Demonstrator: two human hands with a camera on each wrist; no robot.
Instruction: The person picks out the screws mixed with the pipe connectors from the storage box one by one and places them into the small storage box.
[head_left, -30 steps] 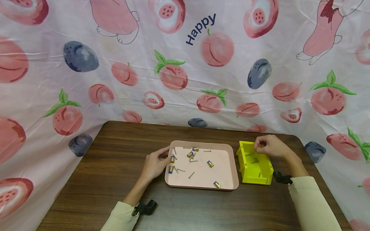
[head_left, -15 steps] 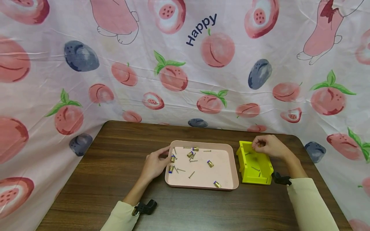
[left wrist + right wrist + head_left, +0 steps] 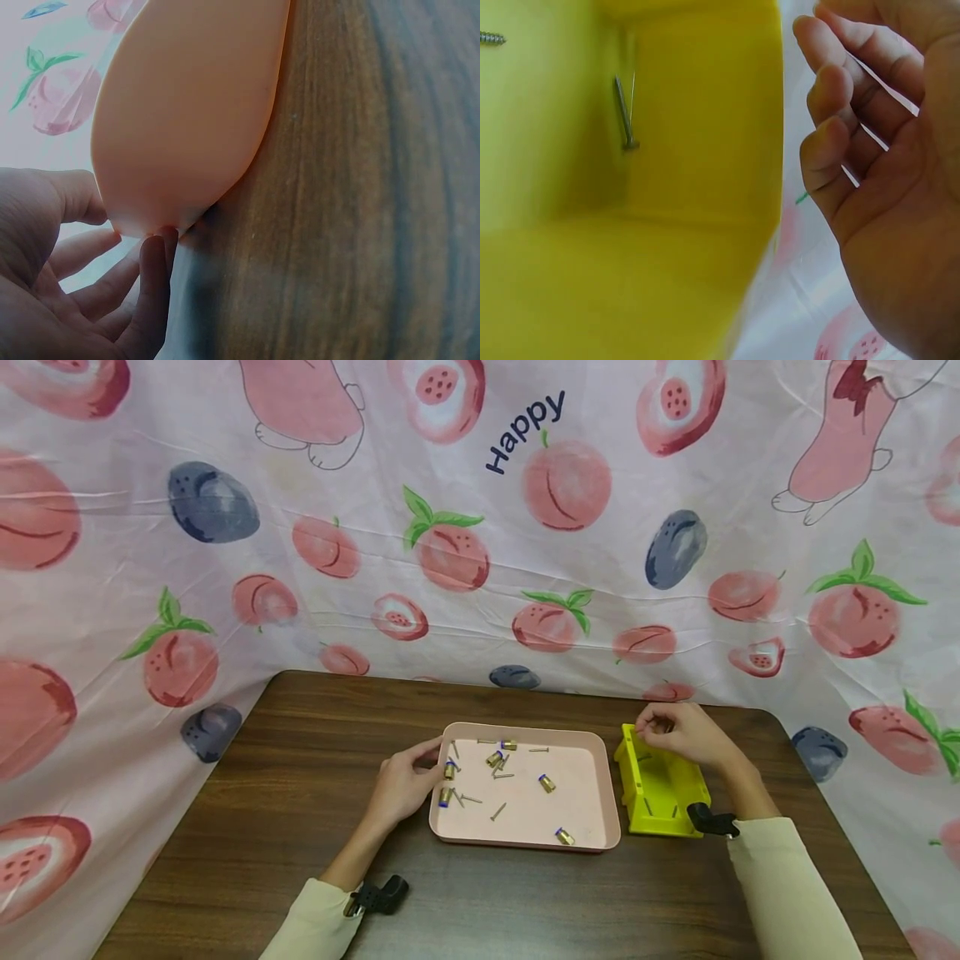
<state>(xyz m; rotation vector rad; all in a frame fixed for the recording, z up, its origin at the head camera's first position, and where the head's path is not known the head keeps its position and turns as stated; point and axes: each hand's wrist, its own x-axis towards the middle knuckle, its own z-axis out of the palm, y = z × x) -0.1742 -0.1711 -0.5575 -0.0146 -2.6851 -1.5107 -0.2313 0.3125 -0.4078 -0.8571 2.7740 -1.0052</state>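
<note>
My left hand [image 3: 403, 783] holds the left edge of a pale pink tray [image 3: 588, 789], thumb at the rim and fingers against the outer wall [image 3: 187, 90]. Several brass push-in fittings with blue collars [image 3: 547, 784] and several screws [image 3: 498, 812] lie scattered in the tray. Over the far left corner of a yellow bin [image 3: 667, 777] is my right hand [image 3: 686, 733], its fingers loosely bent. No object shows in the right hand in the right wrist view, where its thumb tip is out of frame. A few screws [image 3: 624, 112] lie inside the bin.
The bin stands just right of the tray on a dark wooden table [image 3: 330, 727]. Behind the table hangs a fruit-printed cloth [image 3: 465, 635]. Black wrist cameras [image 3: 382, 895] sit on both forearms.
My right hand has moved left across the bin toward its far left corner. One screw in the bin has shifted toward the near side. The left hand and tray stay put.
</note>
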